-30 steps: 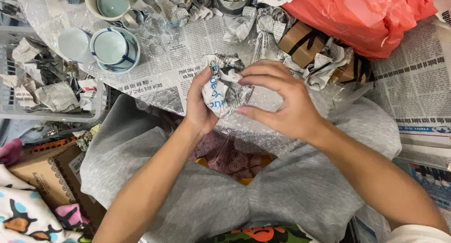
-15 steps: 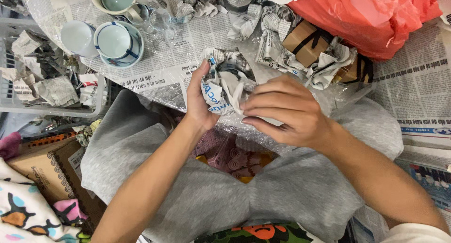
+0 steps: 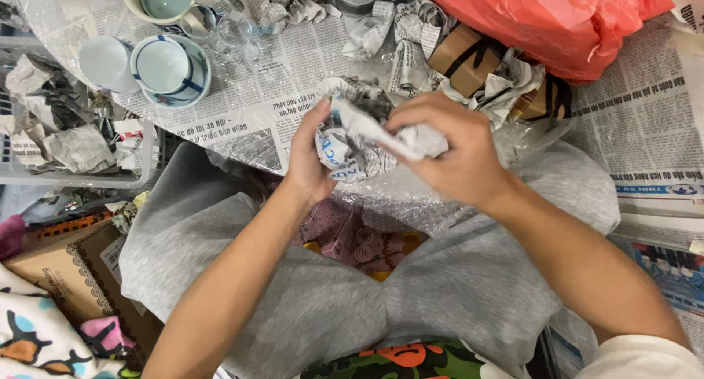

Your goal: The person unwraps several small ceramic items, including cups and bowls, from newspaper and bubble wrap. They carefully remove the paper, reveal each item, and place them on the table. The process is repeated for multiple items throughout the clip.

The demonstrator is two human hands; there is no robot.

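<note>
- Clear plastic basket at the far left holds crumpled newspaper scraps, beside the left edge of the newspaper-covered floor.
- White cup lies just left of a blue-rimmed bowl, the two touching, near the upper left corner of the spread newspaper.
- Beige mug sits above them at the top edge.
- Left hand cups the left side of a crumpled newspaper bundle, thumb up along it, fingers closed around the paper.
- That bundle is held above the person's lap, over a sheet of bubble wrap that drapes across the grey trousers.
- Right hand grips the bundle's right side, fingers curled over and pinching a twisted end of the paper.
- Brown cardboard box lies beyond the hands among loose paper wads.
- Red plastic bag fills the upper right, just beside the box.
</note>
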